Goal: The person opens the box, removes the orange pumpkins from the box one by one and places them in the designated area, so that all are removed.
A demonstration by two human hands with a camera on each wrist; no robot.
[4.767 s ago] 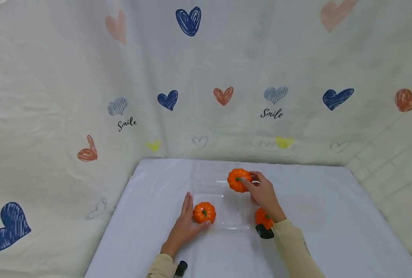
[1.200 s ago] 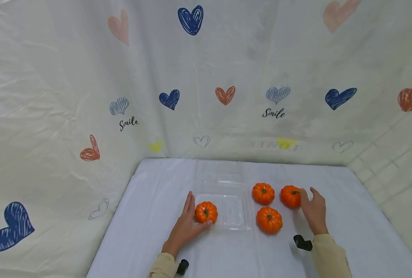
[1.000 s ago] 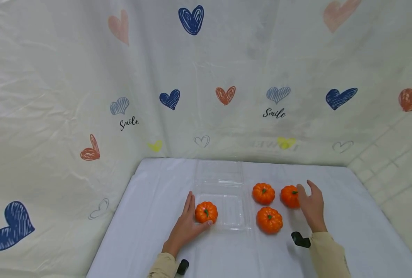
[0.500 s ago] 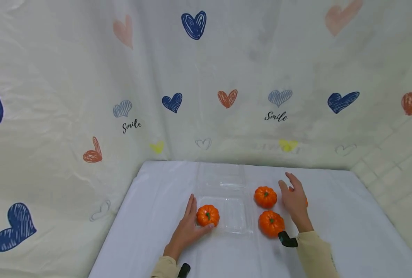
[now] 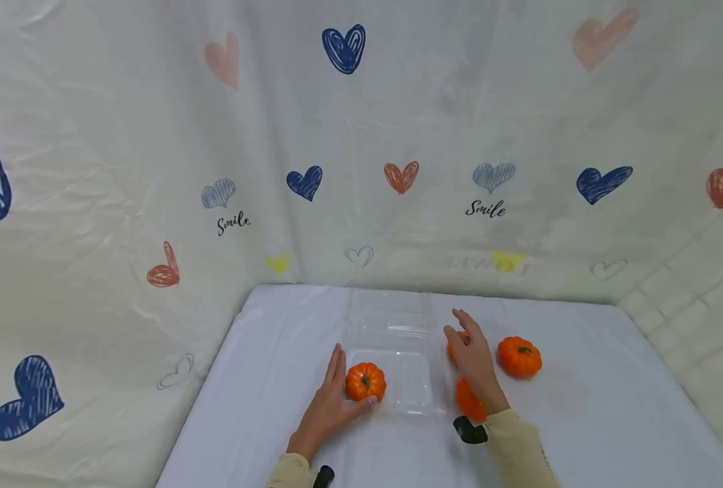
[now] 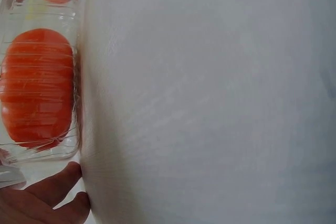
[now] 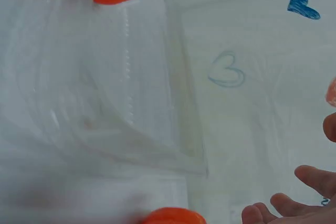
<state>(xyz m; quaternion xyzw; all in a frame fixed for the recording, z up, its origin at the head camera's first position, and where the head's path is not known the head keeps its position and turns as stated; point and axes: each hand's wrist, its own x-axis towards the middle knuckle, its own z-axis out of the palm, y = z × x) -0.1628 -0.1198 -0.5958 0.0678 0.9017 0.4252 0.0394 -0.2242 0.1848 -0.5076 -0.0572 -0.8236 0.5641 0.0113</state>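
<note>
A clear plastic clamshell box [image 5: 412,379] stands unfolded, its lid [image 5: 388,313] lying back. In its left part sits an orange toy pumpkin [image 5: 365,381], seen through the ribbed wall in the left wrist view. My left hand [image 5: 326,412] rests against the box, straight fingers along its left side, thumb at the front edge. Fingers spread and holding nothing, my right hand [image 5: 475,360] hovers over a second pumpkin [image 5: 452,348], hiding most of it. Under that wrist, a third pumpkin [image 5: 468,400] is partly covered. Another pumpkin [image 5: 520,357] lies to the right.
A white cloth covers the table [image 5: 593,407]. Behind it hangs a pale curtain [image 5: 435,224] printed with hearts, which also runs down the left and right sides. Dark wrist-camera mounts stick out beside both cuffs.
A pumpkin that my right hand held above the box now lies on the table at right, let go. That hand has since moved left over another pumpkin. My left hand stays put.
</note>
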